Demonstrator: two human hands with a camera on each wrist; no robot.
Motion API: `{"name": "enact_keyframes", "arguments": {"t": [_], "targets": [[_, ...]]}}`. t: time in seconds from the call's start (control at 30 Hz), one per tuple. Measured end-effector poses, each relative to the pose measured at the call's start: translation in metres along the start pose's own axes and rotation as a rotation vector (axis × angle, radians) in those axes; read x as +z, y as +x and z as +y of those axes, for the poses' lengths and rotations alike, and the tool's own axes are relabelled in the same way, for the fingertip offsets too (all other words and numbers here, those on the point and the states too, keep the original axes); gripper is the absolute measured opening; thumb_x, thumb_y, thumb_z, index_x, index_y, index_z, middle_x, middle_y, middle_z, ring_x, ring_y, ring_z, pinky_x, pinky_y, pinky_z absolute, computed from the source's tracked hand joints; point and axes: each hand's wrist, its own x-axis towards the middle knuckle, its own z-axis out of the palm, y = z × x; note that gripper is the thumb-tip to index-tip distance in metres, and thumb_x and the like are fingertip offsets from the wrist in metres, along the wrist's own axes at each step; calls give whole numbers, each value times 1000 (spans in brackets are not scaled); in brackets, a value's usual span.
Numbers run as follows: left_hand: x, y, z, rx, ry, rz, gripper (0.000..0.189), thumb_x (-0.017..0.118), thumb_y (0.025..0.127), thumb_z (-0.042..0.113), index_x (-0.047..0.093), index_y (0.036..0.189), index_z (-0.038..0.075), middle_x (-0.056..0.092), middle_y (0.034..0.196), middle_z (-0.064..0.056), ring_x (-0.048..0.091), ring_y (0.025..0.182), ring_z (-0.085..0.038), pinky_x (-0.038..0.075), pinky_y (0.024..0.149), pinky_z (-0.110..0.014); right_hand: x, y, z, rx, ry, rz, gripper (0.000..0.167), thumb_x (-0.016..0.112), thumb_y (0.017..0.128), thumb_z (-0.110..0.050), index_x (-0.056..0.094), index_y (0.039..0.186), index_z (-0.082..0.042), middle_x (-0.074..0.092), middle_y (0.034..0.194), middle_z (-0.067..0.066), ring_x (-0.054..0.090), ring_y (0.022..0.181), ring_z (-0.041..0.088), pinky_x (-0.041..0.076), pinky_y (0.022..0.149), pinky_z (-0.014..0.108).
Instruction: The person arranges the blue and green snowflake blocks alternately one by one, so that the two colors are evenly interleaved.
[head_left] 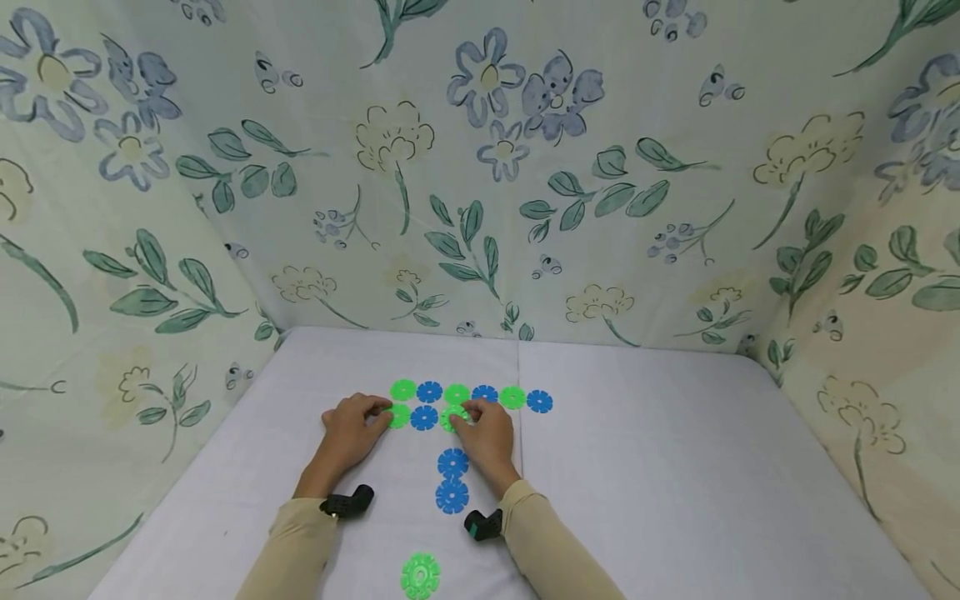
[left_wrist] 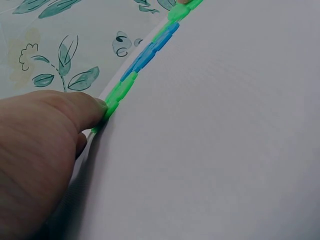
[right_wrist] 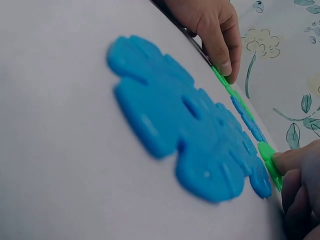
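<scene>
Flower-shaped plastic interlocking discs, green and blue by turns, lie in two rows on the white cloth. My left hand (head_left: 352, 429) touches the outer edge of the green disc (head_left: 401, 416) at the near row's left end with its thumb and forefinger. A blue disc (head_left: 424, 417) lies right beside that one. My right hand (head_left: 487, 433) pinches another green disc (head_left: 452, 418) between thumb and fingers, at the near row's right end. Part of this disc is hidden by the hand. Two blue discs (head_left: 452, 463) (right_wrist: 155, 95) lie one behind the other below it, between the wrists.
The far row runs from a green disc (head_left: 402, 389) on the left to a blue disc (head_left: 539, 402) on the right. Close to my body lies a further green disc (head_left: 420, 575). Flower-printed cloth walls (head_left: 465, 208) stand behind and beside the white table (head_left: 675, 467).
</scene>
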Motion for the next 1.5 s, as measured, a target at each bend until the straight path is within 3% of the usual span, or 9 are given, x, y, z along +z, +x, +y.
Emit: {"name": "enact_keyframes", "arguments": {"t": [0.53, 0.9, 1.07, 1.23, 1.33, 1.5], "targets": [[0, 0, 0, -1, -10, -4, 21, 70, 93, 30, 75, 112, 22, 68, 95, 2, 57, 89, -17, 26, 87, -48, 0, -3, -1, -5, -41, -2, 27, 82, 83, -30, 77, 104, -14, 58, 80, -2, 50, 77, 14, 40, 70, 30], [-1, 0, 0, 0, -3, -3, 21, 70, 93, 29, 75, 112, 22, 68, 95, 2, 56, 88, -17, 26, 87, -49, -4, -4, -1, 43, 33, -25, 28, 79, 85, -33, 76, 106, -16, 62, 86, -2, 53, 82, 15, 43, 72, 30], [0, 1, 1, 3, 1, 2, 21, 70, 93, 29, 74, 112, 21, 68, 96, 2, 56, 89, -18, 26, 87, -49, -9, -2, 1, 59, 91, -80, 25, 76, 88, -35, 74, 110, -22, 63, 94, -3, 54, 86, 15, 45, 74, 30], [1, 1, 2, -1, -7, 4, 22, 70, 93, 29, 74, 113, 21, 68, 98, 1, 57, 92, -18, 25, 86, -47, -22, 0, 0, 18, 199, -186, 33, 72, 92, -34, 69, 121, -19, 60, 101, 1, 58, 75, 15, 50, 67, 27], [1, 0, 2, -3, -9, 3, 22, 70, 93, 29, 74, 113, 21, 68, 99, 1, 58, 94, -19, 25, 86, -47, -33, -1, -6, -21, 263, -223, 36, 71, 93, -33, 68, 124, -15, 59, 101, 3, 58, 69, 15, 52, 62, 26], [1, -2, 2, -6, -3, 0, 21, 70, 93, 29, 74, 112, 21, 68, 98, 0, 58, 94, -19, 25, 86, -47, -54, -5, -23, -53, 310, -249, 26, 69, 95, -33, 69, 119, -22, 60, 102, 3, 55, 66, 15, 53, 61, 25]]}}
